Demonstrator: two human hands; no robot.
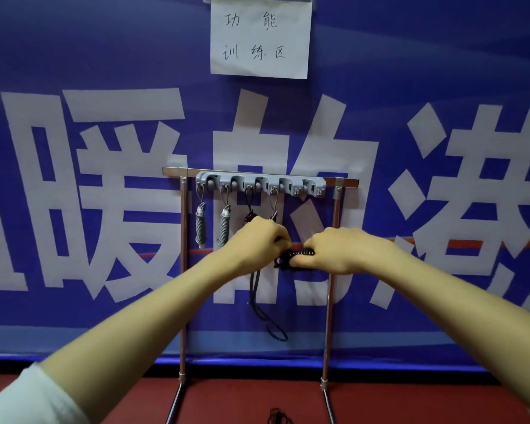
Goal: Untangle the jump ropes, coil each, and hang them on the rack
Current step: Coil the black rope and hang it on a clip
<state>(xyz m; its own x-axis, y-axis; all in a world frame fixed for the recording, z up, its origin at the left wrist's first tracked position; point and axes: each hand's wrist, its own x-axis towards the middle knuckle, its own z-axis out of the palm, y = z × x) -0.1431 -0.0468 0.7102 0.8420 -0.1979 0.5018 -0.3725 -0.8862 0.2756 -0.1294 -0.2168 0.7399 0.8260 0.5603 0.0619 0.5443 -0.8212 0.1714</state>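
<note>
Fingers [283, 240] of the left hand [257, 243] and the right hand [343, 249] curl tightly round a black jump rope [300, 254]. It is wound into a short bundle held between them, just in front of the rack [346, 182], and its loose loop dangles below. Four coiled ropes already hang from the grey hook strip [259, 182] (two pale grey coils [200, 228] at the left, two darker ones partly hidden). The rightmost hook looks free, so hanging this bundle seems next. Another dark rope [277, 417] lies on the red floor, apparently uncoiled.
</note>
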